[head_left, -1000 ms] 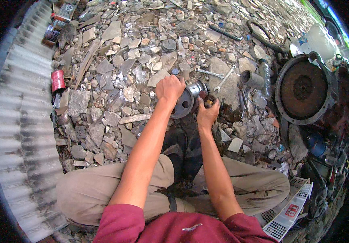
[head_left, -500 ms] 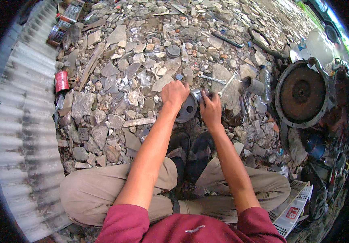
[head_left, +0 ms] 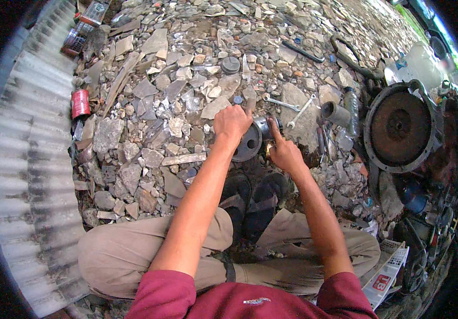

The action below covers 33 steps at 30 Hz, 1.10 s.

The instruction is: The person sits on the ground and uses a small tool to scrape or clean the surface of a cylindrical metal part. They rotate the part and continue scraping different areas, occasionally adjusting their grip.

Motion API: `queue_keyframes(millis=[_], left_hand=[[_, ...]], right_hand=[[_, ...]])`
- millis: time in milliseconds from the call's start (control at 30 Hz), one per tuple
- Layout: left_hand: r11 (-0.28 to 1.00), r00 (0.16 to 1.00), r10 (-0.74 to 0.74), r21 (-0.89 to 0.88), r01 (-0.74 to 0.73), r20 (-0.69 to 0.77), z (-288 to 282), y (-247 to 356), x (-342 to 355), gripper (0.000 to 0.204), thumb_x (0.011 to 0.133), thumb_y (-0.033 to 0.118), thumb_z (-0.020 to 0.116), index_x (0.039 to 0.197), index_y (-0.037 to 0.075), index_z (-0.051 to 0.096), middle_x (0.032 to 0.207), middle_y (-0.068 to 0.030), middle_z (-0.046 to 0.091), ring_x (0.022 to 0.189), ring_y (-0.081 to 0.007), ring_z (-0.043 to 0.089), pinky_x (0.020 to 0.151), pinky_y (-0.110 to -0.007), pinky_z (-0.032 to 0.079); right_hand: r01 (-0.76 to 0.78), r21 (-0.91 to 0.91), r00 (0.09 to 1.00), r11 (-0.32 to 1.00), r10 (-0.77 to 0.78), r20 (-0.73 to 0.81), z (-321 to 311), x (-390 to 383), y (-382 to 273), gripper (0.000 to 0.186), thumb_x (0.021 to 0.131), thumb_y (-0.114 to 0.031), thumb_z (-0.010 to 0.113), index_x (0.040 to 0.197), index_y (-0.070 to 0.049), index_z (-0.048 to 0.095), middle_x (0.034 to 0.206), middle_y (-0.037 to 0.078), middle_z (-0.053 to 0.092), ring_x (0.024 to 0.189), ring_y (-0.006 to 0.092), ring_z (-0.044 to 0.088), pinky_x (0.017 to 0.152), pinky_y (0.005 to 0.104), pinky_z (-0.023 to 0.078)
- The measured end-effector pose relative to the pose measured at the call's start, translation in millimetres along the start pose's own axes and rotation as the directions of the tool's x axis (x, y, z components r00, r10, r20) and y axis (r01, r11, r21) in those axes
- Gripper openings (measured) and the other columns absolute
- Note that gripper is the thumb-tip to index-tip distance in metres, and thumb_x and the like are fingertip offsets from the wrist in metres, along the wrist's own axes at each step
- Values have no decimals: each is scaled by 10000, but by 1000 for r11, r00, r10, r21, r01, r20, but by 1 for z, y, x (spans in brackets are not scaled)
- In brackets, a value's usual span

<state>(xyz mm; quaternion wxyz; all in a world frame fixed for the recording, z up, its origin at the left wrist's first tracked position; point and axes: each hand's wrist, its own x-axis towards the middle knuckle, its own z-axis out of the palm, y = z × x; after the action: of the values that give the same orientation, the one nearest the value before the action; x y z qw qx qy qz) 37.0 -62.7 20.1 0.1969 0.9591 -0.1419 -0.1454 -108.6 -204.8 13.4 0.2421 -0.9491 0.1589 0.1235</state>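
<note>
A dark metal part with a round flange and a short shiny cylinder stands on the rubble just beyond my shoes. My left hand is closed on the flange's upper left edge, its knuckles up. Over the cylinder's right end lies the outstretched index finger of my right hand; its other fingers are loosely curled with nothing visible in them. Past the part, two combination wrenches, one lying crosswise and another slanting, rest on a flat stone. The flange's underside is hidden.
A short pipe, a plastic bottle and a large rusty round housing sit to the right. At left are a red can and corrugated sheeting. A white crate stands by my right knee. Broken stones cover the ground.
My right hand has moved slightly down and right, off its closer hold on the cylinder, its index finger now stretched out. My left hand stays on the flange.
</note>
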Motion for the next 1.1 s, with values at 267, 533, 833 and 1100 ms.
queue_keyframes(millis=[267, 533, 833, 1100], left_hand=[[1000, 999, 10, -17, -10, -32, -3, 10, -4, 478, 906, 398, 525, 845, -21, 749, 877, -265, 713, 844, -422, 711, 795, -501, 565], [999, 999, 27, -20, -26, 19, -5, 7, -4, 486, 920, 404, 520, 856, -20, 749, 870, -265, 712, 854, -419, 711, 789, -499, 566], [1000, 1000, 10, 14, -10, 2, -6, 4, -2, 502, 918, 420, 516, 860, -23, 747, 884, -275, 710, 861, -419, 711, 795, -494, 566], [999, 997, -10, 47, 14, -70, -2, -3, -1, 450, 916, 394, 552, 830, 7, 765, 837, -234, 724, 811, -389, 725, 738, -473, 582]], right_hand=[[-28, -102, 999, 994, 31, 34, -1, 38, 7, 1049, 725, -13, 601, 1591, -302, 84, 854, 332, 668, 808, 517, 654, 714, 595, 499], [-52, -24, 998, 998, 53, 18, 5, 29, 8, 1084, 700, -11, 633, 1591, -303, 89, 869, 324, 676, 841, 522, 656, 739, 583, 507], [-29, -81, 997, 996, 35, 73, -12, 9, 2, 1007, 739, -43, 651, 1577, -283, 148, 866, 319, 677, 836, 516, 653, 742, 581, 511], [-81, -60, 989, 995, 88, 116, -13, -10, -7, 974, 762, -37, 615, 1577, -316, 162, 839, 318, 667, 832, 522, 649, 744, 598, 506]])
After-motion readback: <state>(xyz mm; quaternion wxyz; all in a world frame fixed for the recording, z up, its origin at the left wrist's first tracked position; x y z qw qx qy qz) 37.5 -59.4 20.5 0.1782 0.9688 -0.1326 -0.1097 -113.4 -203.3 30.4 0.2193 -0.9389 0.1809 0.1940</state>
